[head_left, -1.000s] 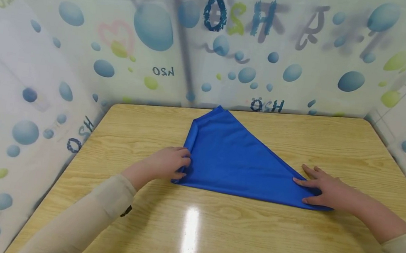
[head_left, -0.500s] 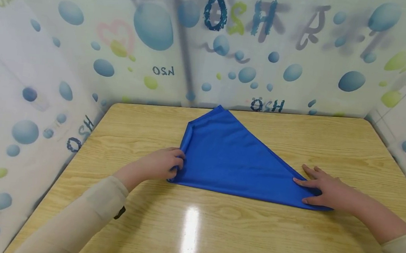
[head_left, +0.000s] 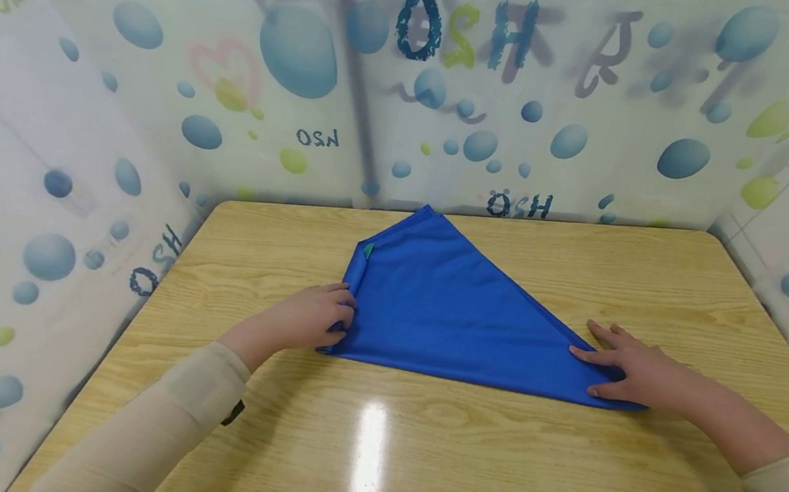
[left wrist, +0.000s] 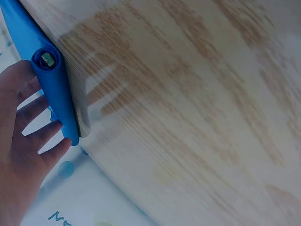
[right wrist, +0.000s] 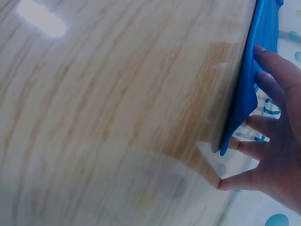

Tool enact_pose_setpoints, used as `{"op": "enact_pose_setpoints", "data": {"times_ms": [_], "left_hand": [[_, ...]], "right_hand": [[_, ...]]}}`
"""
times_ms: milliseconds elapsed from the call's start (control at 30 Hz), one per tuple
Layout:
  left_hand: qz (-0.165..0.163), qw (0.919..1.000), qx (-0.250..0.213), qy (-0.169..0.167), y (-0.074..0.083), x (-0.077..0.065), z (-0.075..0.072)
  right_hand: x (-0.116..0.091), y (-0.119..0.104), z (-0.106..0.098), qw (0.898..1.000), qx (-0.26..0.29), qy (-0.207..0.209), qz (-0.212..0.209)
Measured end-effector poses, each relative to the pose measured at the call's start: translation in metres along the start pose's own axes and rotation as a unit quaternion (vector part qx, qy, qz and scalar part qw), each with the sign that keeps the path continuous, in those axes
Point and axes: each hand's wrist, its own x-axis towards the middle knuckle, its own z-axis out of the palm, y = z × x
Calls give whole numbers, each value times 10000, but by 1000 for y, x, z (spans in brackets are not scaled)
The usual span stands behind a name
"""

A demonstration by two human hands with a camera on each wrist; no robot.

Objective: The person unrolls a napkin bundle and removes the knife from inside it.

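A blue cloth (head_left: 447, 301) lies on the table, its left edge rolled into a narrow tube (head_left: 357, 268). My left hand (head_left: 309, 317) holds this roll with fingers bent over it. In the left wrist view the thumb and fingertips of the left hand (left wrist: 28, 127) touch the blue roll (left wrist: 59, 94), and a small pale green thing (left wrist: 48, 59) shows inside its end. A green bit (head_left: 368, 250) also peeks out at the roll's far end. My right hand (head_left: 632, 370), fingers spread, rests on the cloth's pointed right corner; the right wrist view shows the right hand (right wrist: 277, 117) at that corner.
The wood-grain table (head_left: 486, 467) reaches to printed wall sheets (head_left: 488, 70) at the back and both sides. A bright light reflection (head_left: 368, 462) lies on the tabletop. Dark straps show at both sleeves.
My left hand has moved left with the rolled edge, and more flat cloth shows beside it. A green bit has come into sight at the roll's far end. My right hand stays put.
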Motion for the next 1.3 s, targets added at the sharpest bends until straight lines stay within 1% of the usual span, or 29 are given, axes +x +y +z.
{"op": "enact_pose_setpoints", "data": {"times_ms": [200,433,633,800,1100,1200,1300], "left_hand": [[-87,9999,47,-98,0,-3,-3],[-145,9998,-49,-127,-3,-6,-5],[-126,9998,88,-161,-6,-8,-7],[-293,9991,63,-300,-10,-10,-8],[-485,9981,-20,-373,-14,-15,-8],[-487,9981,63,-376,-14,-17,-7],[-408,9984,186,-336,-15,-19,-4]], "right_hand": [[0,0,0,10000,45,-4,-13],[0,0,0,10000,76,4,-14],[0,0,0,10000,61,-6,6],[0,1,0,10000,96,1,-19],[1,-1,-1,9998,165,-32,58],[0,-1,-1,9998,164,-36,52],[0,-1,-1,9999,117,-26,27]]}}
